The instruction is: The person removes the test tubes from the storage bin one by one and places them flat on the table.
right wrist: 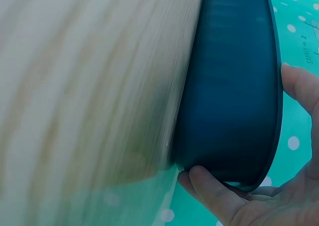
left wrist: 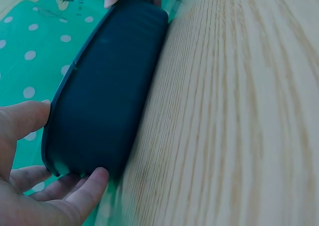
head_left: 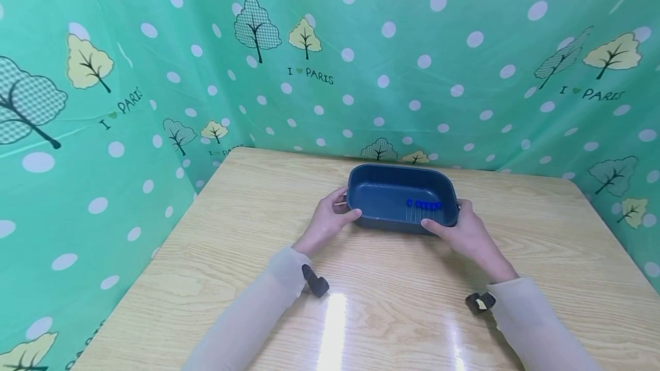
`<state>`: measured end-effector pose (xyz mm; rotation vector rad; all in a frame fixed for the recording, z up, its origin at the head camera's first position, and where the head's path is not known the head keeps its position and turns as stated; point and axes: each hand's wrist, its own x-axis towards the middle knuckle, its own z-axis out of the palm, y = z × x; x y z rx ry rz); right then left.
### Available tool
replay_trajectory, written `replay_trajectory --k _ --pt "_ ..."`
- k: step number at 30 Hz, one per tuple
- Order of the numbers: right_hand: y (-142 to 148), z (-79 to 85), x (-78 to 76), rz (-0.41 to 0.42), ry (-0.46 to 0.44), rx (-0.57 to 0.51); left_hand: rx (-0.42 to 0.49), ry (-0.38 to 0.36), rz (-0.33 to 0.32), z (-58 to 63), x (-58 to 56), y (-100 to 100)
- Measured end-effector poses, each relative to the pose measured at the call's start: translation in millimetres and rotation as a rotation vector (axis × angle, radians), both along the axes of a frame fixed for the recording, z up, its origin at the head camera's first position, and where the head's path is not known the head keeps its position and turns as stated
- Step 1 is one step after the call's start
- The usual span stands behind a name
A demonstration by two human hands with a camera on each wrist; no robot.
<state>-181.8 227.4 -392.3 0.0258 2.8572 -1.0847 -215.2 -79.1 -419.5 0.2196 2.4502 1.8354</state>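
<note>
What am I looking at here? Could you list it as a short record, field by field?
Setting: wooden table walled by a green tree-print cloth
Main thing: dark blue plastic tub, resting on the table
Inside the tub: small bright blue pieces in a row, too small to identify
Left hand: grips the tub's left end
Right hand: grips the tub's right end
Sleeves: pale, long

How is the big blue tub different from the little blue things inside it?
The tub is dark navy; the little pieces are bright blue. The tub is one large rounded container, while the pieces are several tiny bits in a row. The left hand and right hand grip the tub's ends; neither touches the pieces. The tub sits on the wooden table; the pieces lie on the tub's floor, at its right end. Both are blue.
</note>
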Motion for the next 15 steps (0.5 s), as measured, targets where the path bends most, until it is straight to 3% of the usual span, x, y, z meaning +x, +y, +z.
replay_trajectory --k 15 --pt "-4.1 -0.7 -0.1 0.000 -0.005 -0.002 -0.004 -0.005 0.008 -3.4 -1.6 -4.2"
